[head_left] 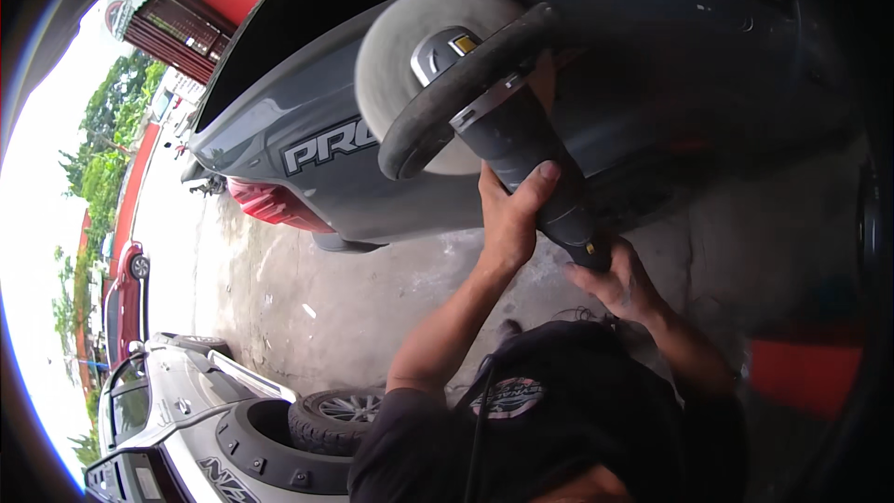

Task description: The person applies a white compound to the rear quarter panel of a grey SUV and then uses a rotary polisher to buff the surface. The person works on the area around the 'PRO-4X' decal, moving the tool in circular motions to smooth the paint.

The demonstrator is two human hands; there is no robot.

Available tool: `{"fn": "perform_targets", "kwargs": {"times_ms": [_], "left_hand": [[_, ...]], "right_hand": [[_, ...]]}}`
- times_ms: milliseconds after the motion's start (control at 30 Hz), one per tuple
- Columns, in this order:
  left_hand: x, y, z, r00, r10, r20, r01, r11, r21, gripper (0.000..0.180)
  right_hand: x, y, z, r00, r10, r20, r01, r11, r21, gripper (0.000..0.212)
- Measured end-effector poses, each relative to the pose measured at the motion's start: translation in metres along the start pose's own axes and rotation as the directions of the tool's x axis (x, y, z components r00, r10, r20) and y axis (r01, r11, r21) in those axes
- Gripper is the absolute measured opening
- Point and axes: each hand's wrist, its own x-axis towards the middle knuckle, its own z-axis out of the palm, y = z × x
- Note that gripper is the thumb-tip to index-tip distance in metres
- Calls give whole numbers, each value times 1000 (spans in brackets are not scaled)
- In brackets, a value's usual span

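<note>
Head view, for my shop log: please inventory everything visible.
Polishing tool: one, black, upper centre
Disc: one, grey, on polishing tool
Grey vehicle: one, grey, top
Tail light: one, red, on grey vehicle
Silver vehicle: one, silver, lower left
Red car: one, red, left
Trees: several, green, left
Sign: one, red, top left
Slatted panel: one, reddish-brown, upper left
Floor: one, grey, centre
Red patch: one, red, lower right
Shirt: one, black, bottom centre
Left grip: one, bare, around polishing tool
Right grip: one, bare, at polishing tool's end

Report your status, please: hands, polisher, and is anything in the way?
Left hand grips polisher; right hand at its rear, grip unclear. Pad blurred, facing grey car panel, contact unclear. No obstruction seen; loop handle partly hides pad.
</note>
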Motion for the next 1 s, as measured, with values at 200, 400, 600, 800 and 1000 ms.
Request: {"fn": "perform_targets", "kwargs": {"times_ms": [200,400,600,800,1000], "left_hand": [[-16,54,-177,991,129,-25,-132,976,-172,63],[-31,83,-296,988,133,-76,-146,969,-201,73],[-41,21,-272,993,56,-109,-64,995,-74,82],[-24,-59,-141,986,156,57,-165,966,200,73],[-13,-96,-1,981,-61,186,4,957,290,52]], "right_hand": [[89,8,144,962,-110,248,159,970,-185,53],[141,25,242,927,-174,333,237,959,-158,57],[117,79,205,942,-151,301,204,967,-152,58],[56,135,89,982,-142,123,155,983,-102,62],[-3,180,-7,982,36,-185,-36,999,1,56]]}}
